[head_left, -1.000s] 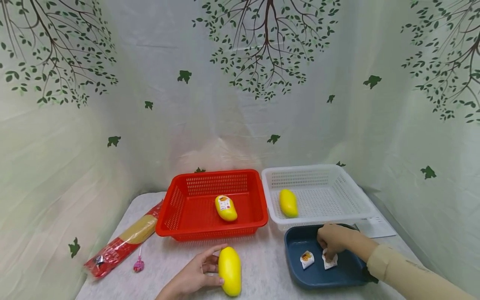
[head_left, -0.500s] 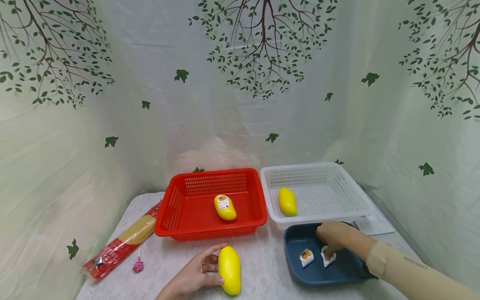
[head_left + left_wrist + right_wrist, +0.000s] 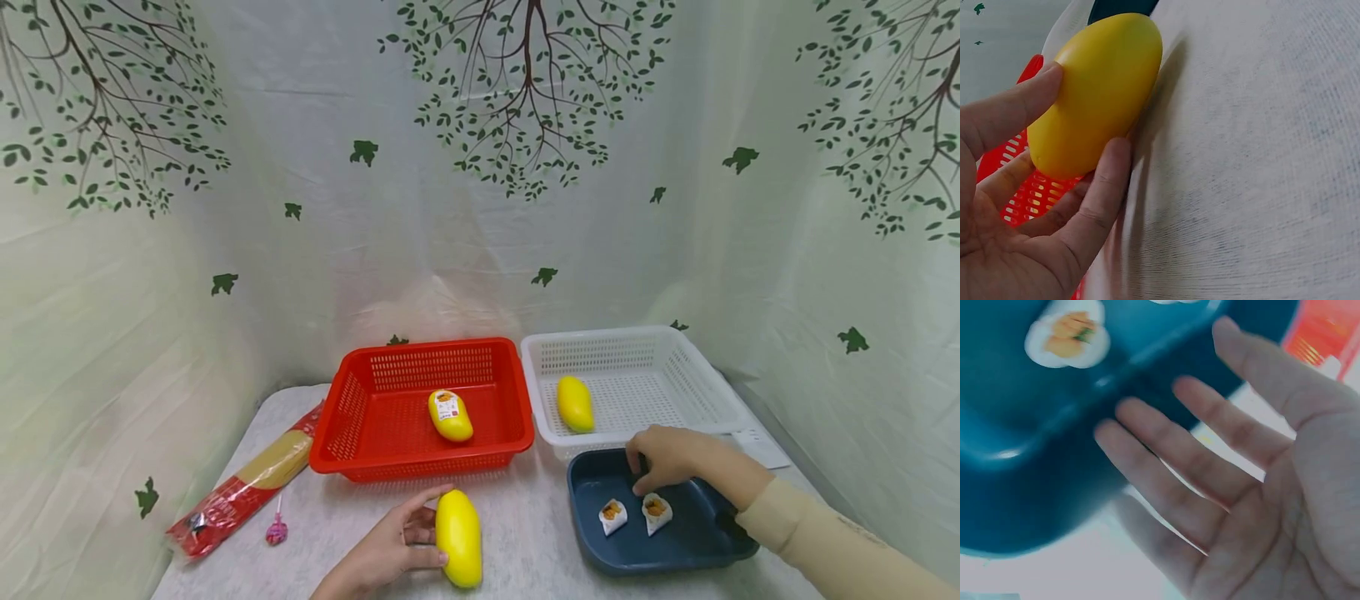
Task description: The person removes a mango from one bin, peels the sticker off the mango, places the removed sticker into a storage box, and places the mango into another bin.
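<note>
place: looks like a small curtained-off tabletop setup; kind of room behind can't be told
curtain (image 3: 450,233): pale, creased, hangs left, back and right, closing round the table (image 3: 525,533)
curtain print: dark tree branches (image 3: 529,42), scattered green leaf shapes (image 3: 544,276)
table: whitish, cloth-covered, far end close by the curtain
on table: red basket (image 3: 420,468), white basket (image 3: 637,400), blue tray (image 3: 637,557), long packet (image 3: 255,479), lollipop (image 3: 277,531); household and grocery sort

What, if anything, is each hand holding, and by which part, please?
The left hand pinches a smooth, yellow, mango-shaped object by its left side; the right hand holds nothing.
</note>
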Available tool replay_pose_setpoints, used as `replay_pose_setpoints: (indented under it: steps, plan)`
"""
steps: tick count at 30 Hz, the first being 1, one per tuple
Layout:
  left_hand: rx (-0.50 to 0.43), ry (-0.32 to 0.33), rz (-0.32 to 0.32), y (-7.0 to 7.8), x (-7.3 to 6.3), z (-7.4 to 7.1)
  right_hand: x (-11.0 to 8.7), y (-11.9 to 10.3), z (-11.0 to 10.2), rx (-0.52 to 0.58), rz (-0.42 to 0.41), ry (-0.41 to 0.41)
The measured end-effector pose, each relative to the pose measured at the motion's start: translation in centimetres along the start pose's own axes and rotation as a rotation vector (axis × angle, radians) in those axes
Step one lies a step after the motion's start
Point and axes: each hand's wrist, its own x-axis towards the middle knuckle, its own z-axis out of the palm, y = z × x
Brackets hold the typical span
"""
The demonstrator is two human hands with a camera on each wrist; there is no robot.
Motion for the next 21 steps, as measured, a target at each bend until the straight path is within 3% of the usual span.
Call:
replay_pose_setpoints:
  steps: [7, 15, 21]
  plan:
    - [-0.08, -0.033, 0.064, 0.4, -0.4, -0.4, -1.5, -0.1, -3.1, 0.218, -0.095, -0.019]
    - [-0.162, -0.124, 0.051, 1.6, -0.6, -0.1, -3.0, 0.7, -6.3, 0.277, -0.143, 0.113]
    - [-0.117, -0.104, 0.049, 2.8, -0.7, 0.4, -2.7, 3.6, -7.4, 0.301, -0.133, 0.21]
